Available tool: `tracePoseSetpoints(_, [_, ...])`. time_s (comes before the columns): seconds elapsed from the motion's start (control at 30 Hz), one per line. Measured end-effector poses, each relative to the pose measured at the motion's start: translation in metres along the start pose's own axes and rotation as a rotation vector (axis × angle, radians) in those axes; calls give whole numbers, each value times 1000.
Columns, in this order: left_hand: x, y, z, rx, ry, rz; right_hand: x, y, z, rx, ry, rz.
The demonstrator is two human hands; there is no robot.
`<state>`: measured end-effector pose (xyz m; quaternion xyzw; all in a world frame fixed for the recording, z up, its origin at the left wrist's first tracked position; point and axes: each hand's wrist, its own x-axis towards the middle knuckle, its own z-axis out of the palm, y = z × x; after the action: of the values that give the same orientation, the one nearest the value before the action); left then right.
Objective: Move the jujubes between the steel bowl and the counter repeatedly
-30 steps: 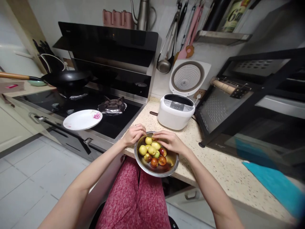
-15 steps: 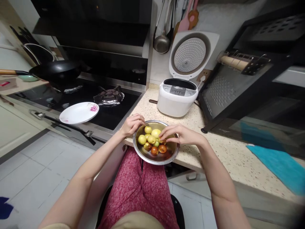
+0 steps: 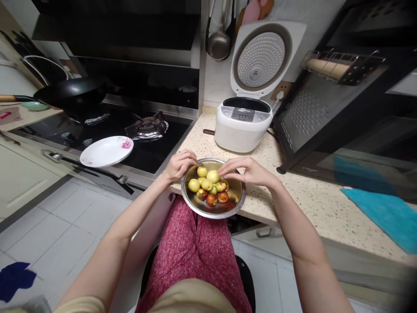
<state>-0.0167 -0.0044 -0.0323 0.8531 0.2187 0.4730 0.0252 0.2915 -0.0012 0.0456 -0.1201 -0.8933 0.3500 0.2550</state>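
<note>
Left hand (image 3: pixel 176 164) grips the steel bowl's (image 3: pixel 237 201) rim; right hand (image 3: pixel 249 170) hovers loosely curled, holding nothing, over the jujubes (image 3: pixel 208 188) (all unsorted inside); white plate (image 3: pixel 104 152) bare

We see a speckled counter (image 3: pixel 293 204) carrying a metal bowl (image 3: pixel 237 201) near, rice cooker (image 3: pixel 243 126) far, teal cloth (image 3: pixel 384 213) right.

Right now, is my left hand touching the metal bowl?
Touching. The head view shows the left hand with fingers curled over the metal bowl at its far-left rim.
</note>
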Motion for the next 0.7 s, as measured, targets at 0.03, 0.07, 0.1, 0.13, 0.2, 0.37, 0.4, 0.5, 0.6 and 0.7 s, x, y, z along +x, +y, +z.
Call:
tracePoseSetpoints(0.03, [0,0,0,1,1,7,0,2,0,-17,63,4])
tracePoseSetpoints(0.07, [1,1,0,1,2,16,0,5,-1,-36,130,13])
tracePoseSetpoints(0.1, [1,2,-1,1,3,24,0,8,-1,-56,196,29])
tracePoseSetpoints(0.13, [1,2,-1,2,4,30,0,11,-1,-77,260,46])
tracePoseSetpoints(0.2, [2,4,-2,10,8,32,0,16,0,-118,364,70])
tracePoseSetpoints(0.37, [1,8,-2,38,20,29,3,24,7,-160,375,52])
tracePoseSetpoints(0.4, [1,9,-2,38,27,40,3,24,9,-164,356,45])
tracePoseSetpoints(0.5, [1,11,-1,30,42,80,1,22,14,-170,349,34])
tracePoseSetpoints(0.6, [0,13,0,27,33,91,-10,14,20,-206,479,54])
tracePoseSetpoints(0.7, [0,16,3,3,35,103,-29,0,30,-280,638,108])
